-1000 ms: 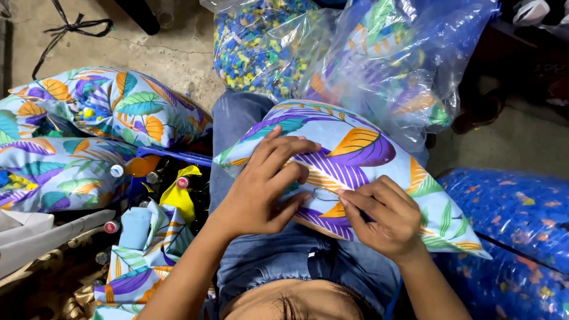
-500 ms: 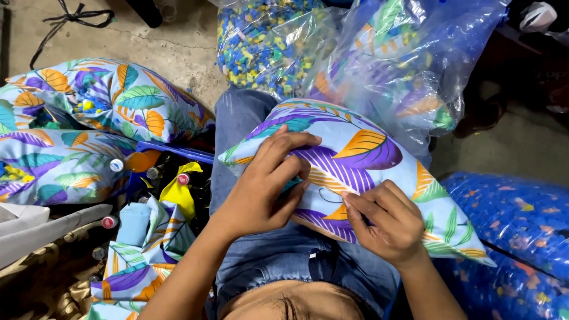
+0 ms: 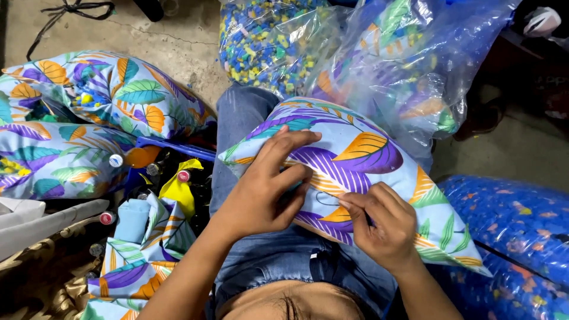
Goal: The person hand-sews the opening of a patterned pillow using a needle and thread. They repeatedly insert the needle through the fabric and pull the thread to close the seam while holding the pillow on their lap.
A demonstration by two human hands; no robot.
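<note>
Leaf-print pillow (image 3: 367, 160) lies across the lap; left hand (image 3: 267, 189) presses it flat, fingers spread, right hand (image 3: 382, 222) fingers pinch the seam edge. Best pin fabric taut, small tight pinches.

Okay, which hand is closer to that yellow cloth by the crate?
Left. The left hand presses the leaf-print pillow just right of the yellow cloth; the right hand pinches the pillow's seam farther away.
</note>
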